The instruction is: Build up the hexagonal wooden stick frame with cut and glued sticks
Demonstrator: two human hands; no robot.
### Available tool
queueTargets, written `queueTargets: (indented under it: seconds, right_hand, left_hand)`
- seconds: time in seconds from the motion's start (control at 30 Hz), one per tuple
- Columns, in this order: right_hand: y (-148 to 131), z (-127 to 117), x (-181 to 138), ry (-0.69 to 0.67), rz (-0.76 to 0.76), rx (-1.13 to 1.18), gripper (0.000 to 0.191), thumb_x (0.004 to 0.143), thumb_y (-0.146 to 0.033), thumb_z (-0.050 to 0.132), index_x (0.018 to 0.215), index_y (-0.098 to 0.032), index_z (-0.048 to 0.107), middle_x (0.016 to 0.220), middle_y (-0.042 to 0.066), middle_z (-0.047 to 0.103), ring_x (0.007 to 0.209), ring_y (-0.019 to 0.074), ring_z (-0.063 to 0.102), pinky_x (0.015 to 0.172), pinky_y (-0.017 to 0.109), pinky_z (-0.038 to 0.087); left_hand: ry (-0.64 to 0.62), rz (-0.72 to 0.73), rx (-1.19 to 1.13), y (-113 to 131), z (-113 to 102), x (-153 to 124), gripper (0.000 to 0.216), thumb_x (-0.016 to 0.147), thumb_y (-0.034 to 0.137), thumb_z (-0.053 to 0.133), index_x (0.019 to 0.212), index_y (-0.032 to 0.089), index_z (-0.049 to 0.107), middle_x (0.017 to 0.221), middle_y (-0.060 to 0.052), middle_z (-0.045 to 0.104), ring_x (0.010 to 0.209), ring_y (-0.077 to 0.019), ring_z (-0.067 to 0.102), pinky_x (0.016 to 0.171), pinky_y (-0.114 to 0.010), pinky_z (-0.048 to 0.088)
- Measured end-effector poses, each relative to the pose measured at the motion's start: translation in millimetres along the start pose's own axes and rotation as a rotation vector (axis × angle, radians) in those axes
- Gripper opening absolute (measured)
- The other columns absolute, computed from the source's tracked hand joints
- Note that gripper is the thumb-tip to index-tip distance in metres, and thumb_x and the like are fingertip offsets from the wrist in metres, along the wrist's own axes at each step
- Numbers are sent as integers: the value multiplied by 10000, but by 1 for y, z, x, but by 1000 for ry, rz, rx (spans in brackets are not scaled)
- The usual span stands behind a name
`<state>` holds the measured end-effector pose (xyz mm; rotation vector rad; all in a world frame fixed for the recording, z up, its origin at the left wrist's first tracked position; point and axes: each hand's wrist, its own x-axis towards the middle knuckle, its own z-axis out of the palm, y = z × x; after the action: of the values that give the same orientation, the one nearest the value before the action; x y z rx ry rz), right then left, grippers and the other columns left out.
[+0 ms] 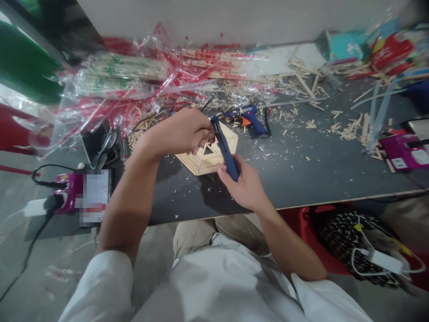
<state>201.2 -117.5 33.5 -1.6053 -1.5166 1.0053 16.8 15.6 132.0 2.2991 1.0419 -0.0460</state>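
Observation:
My right hand [246, 183] is closed around a long dark blue tool [227, 152] that looks like a utility knife, its far end pointing up and left. At that far end my left hand [192, 132] is pinched, fingertips against or just beside the tool; anything small between them is too hard to make out. Beneath both hands a hexagonal piece made of wooden sticks [197, 165] lies on the dark table [288, 179], with an opening near its middle. Just beyond it rests a blue glue gun [256, 120] with an orange trigger.
Plastic-wrapped stick bundles [124, 74] are heaped along the back left. Cut stick pieces [308, 78] litter the back right. Glasses [106, 147], a phone [95, 197] and a purple power strip [69, 192] lie left; another purple power strip [398, 150] sits right. A red chair [304, 237] stands below.

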Motion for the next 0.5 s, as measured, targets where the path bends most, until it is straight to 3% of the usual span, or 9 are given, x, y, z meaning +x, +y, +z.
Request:
queueTargets:
  seconds: [0.17,0.5]
  right_hand:
    - [-1,-1,1,29,-47,-53,239,897,-480,624,866,-255,549,842,61,697,785,243,639,737,377,454]
    - [1,-3,5,14,-53,-61,221,885,-466,602,863,-252,552,840,65,682,766,238,605,728,380,433]
  left_hand:
    - [-7,9,-8,-1,0,0,241,909,274,544,793,175,731,598,-8,629,730,-177,693,797,-282,497]
    - [-5,-40,-65,5,3,1,229,909,243,551,741,165,685,579,-11,613,662,-163,684,746,-283,514]
